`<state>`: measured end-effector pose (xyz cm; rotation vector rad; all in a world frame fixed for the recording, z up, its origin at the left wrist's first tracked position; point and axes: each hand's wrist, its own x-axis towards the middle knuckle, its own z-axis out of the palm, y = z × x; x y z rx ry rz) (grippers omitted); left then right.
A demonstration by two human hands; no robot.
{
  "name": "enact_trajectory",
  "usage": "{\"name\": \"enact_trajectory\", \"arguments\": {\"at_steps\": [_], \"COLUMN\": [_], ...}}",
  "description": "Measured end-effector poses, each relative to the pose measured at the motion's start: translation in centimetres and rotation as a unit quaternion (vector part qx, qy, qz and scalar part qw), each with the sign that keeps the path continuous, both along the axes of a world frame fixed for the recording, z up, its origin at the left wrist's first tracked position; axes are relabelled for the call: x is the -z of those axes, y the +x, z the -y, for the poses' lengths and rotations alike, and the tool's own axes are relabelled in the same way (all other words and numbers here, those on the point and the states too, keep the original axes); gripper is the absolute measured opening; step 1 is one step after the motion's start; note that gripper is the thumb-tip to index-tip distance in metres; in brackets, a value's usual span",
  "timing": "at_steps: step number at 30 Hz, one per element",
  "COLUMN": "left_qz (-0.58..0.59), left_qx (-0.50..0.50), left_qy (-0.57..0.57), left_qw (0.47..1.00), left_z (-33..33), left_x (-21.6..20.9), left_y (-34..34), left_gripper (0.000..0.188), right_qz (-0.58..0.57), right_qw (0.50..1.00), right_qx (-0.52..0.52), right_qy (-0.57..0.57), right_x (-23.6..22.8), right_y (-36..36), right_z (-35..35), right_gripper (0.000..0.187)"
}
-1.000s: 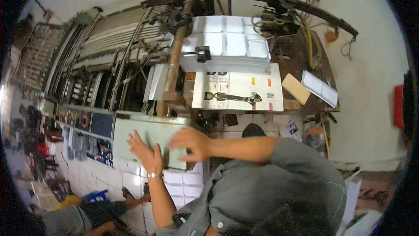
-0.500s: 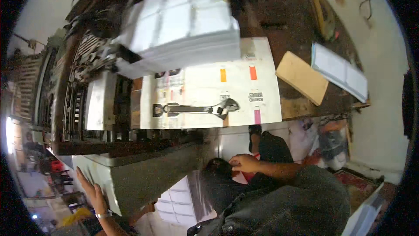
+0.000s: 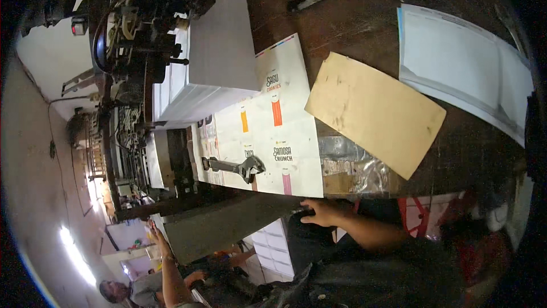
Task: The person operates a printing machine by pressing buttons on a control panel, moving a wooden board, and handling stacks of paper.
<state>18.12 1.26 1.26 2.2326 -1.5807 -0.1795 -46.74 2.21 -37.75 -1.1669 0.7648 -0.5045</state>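
Your right hand (image 3: pixel 322 212), fingers loosely spread, rests on the near edge of the dark, worn wooden surface (image 3: pixel 456 154), touching a grey-green board (image 3: pixel 228 225). Your left hand (image 3: pixel 155 234) lies open at that board's left end. A steel wrench (image 3: pixel 233 167) sits on glossy printed sheets (image 3: pixel 268 131) beside a brown envelope (image 3: pixel 373 111).
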Motion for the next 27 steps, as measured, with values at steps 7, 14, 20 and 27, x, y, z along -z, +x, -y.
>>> {"name": "enact_trajectory", "arguments": {"at_steps": [7,14,20,27], "left_qz": [0.153,0.32,0.331,0.25], "left_qx": [-0.17,-0.14,-0.194,-0.166], "left_qy": [0.051,0.098,0.102,0.095], "left_qw": [0.972,0.932,0.918,0.949], "left_z": [2.2,-1.5,0.1,1.5], "left_x": [2.2,0.2,0.6,1.4], "left_y": [-8.2,-7.4,-13.4,-16.6], "left_gripper": [0.083,0.076,0.076,0.077], "right_qz": [0.012,0.04,0.033,-0.04], "right_qw": [0.999,0.997,0.994,0.983], "right_qx": [0.029,-0.023,-0.064,-0.083], "right_qy": [0.042,0.054,0.086,0.159], "right_x": [1.1,1.5,2.9,9.0], "right_y": [0.4,1.7,3.4,3.2], "right_z": [0.2,0.0,-0.8,-1.4], "right_gripper": [0.072,0.067,0.065,0.058]}}
